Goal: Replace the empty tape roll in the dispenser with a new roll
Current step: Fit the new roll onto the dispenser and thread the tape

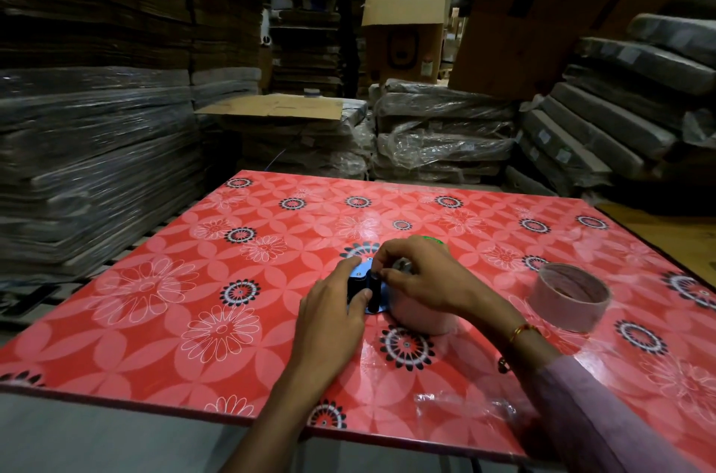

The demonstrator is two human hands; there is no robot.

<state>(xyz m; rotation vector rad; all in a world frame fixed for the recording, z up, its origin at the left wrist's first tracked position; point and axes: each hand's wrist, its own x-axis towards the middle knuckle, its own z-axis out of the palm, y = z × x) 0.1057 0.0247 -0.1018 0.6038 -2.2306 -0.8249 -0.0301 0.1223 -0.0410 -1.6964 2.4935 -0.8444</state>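
A blue and black tape dispenser [368, 288] lies on the red flowered table [193, 279], near its middle. My left hand [333, 313] grips its black front part, thumb and fingers curled around it. A clear tape roll [420, 315] sits in the dispenser, largely hidden under my right hand [418, 275], whose fingertips pinch something small at the dispenser's roller; I cannot make out what. An empty cardboard tape core [569, 296] stands on the table to the right, apart from both hands.
A crumpled piece of clear plastic wrap [465, 405] lies near the table's front edge. Something green [432, 239] peeks out behind my right hand. Wrapped stacks of flat cardboard [97, 162] and boxes [403, 38] surround the table.
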